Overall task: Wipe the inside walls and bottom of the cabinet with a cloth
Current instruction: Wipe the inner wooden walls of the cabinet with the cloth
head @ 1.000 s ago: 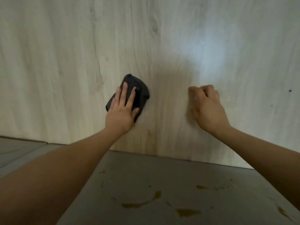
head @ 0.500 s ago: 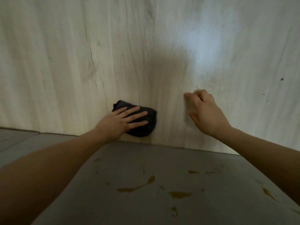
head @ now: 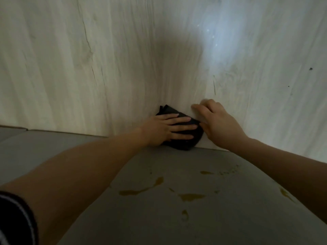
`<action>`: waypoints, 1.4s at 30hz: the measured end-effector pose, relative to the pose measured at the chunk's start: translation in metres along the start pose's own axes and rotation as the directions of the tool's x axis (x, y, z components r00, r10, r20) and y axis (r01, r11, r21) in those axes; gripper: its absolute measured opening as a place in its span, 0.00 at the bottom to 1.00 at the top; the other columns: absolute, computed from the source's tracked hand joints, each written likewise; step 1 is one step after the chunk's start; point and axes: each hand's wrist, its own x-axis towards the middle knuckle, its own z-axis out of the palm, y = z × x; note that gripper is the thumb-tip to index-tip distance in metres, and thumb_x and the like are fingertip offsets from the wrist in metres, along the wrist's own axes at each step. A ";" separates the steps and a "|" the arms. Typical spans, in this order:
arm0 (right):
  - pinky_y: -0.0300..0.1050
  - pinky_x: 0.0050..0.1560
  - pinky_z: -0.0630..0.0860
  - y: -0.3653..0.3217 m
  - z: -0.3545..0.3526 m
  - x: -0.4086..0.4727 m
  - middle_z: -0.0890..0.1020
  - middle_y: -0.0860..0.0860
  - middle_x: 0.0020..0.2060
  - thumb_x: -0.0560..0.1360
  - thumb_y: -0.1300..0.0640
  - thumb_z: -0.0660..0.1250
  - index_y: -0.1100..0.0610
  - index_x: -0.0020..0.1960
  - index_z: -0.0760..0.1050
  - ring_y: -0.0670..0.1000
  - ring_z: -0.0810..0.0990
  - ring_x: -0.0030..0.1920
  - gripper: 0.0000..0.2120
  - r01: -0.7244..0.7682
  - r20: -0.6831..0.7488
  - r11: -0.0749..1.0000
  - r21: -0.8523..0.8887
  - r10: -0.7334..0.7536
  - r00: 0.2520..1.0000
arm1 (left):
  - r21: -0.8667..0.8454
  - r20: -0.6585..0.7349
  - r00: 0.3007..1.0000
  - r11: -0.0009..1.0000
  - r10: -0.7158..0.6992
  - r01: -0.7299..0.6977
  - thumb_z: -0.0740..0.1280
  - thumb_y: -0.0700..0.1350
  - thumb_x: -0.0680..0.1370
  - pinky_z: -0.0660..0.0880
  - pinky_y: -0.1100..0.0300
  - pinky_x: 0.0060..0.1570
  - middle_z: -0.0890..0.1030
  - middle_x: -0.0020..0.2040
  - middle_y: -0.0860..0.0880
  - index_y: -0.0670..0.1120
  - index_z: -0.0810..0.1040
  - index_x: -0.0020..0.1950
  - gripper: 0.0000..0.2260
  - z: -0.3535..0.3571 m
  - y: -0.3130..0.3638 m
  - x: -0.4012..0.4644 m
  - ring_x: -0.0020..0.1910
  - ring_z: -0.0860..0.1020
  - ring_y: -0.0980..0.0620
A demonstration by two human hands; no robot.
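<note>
A folded black cloth (head: 184,141) lies against the pale wood-grain back wall (head: 106,68) of the cabinet, right above the seam with the grey bottom (head: 159,218). My left hand (head: 168,129) presses flat on the cloth with straight fingers pointing right. My right hand (head: 217,121) rests against the wall just right of the cloth, its fingers curled and holding nothing; its thumb side touches the cloth's edge.
Several yellowish-brown stains (head: 191,197) mark the grey bottom between my forearms. Small dark specks (head: 310,68) dot the wall at the right. A bright light patch (head: 217,38) falls on the upper wall. A seam in the bottom (head: 26,129) shows at far left.
My left hand slid the cloth down the wall and rightwards to the bottom seam. The right hand stayed on the wall, so the cloth now meets it.
</note>
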 end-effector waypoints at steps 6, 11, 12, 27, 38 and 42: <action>0.56 0.54 0.75 -0.017 0.015 0.003 0.71 0.59 0.60 0.74 0.65 0.64 0.61 0.70 0.66 0.60 0.71 0.59 0.25 0.125 0.037 0.992 -0.001 -0.125 0.991 | 0.128 0.002 0.997 0.989 -0.075 0.074 0.66 0.39 0.71 0.41 0.53 0.73 0.44 0.77 0.54 0.57 0.41 0.77 0.44 0.035 -0.034 -0.115 0.76 0.44 0.50; 0.56 0.51 0.75 -0.025 0.021 0.014 0.73 0.60 0.57 0.73 0.66 0.65 0.62 0.68 0.69 0.61 0.72 0.57 0.23 0.169 0.004 0.986 -0.006 -0.169 0.986 | 0.171 -0.025 0.999 0.985 -0.033 0.036 0.65 0.41 0.73 0.45 0.53 0.73 0.47 0.78 0.54 0.57 0.47 0.77 0.39 0.028 -0.033 -0.095 0.76 0.46 0.49; 0.54 0.51 0.75 -0.025 0.020 0.013 0.73 0.60 0.57 0.73 0.65 0.65 0.61 0.68 0.69 0.61 0.72 0.57 0.23 0.170 0.004 0.985 -0.009 -0.170 0.985 | 0.183 -0.074 0.997 0.983 -0.003 0.016 0.64 0.42 0.73 0.45 0.53 0.73 0.50 0.78 0.54 0.57 0.51 0.76 0.35 0.027 -0.025 -0.075 0.76 0.48 0.50; 0.53 0.47 0.77 0.009 0.010 -0.007 0.74 0.61 0.58 0.69 0.70 0.69 0.63 0.64 0.72 0.63 0.74 0.55 0.24 0.103 0.013 0.987 -0.126 -0.103 0.995 | 0.108 -0.004 0.997 0.991 -0.075 0.075 0.61 0.40 0.72 0.41 0.53 0.72 0.48 0.77 0.52 0.55 0.50 0.76 0.36 0.020 -0.019 -0.079 0.77 0.45 0.49; 0.47 0.37 0.75 0.073 -0.001 -0.050 0.76 0.62 0.52 0.65 0.70 0.72 0.63 0.57 0.75 0.62 0.76 0.46 0.21 0.024 -0.030 0.972 -0.236 -0.032 0.999 | 0.046 -0.044 0.995 0.995 0.087 -0.085 0.52 0.48 0.82 0.36 0.53 0.73 0.40 0.76 0.54 0.55 0.47 0.77 0.25 -0.016 0.025 0.061 0.75 0.37 0.51; 0.46 0.37 0.74 0.068 0.001 -0.046 0.75 0.60 0.53 0.64 0.71 0.72 0.62 0.59 0.74 0.61 0.76 0.47 0.24 0.029 -0.052 0.981 -0.192 -0.040 0.998 | 0.126 -0.059 0.998 0.992 0.018 -0.010 0.62 0.43 0.74 0.44 0.54 0.74 0.45 0.78 0.54 0.56 0.45 0.77 0.37 0.001 -0.001 -0.014 0.77 0.41 0.51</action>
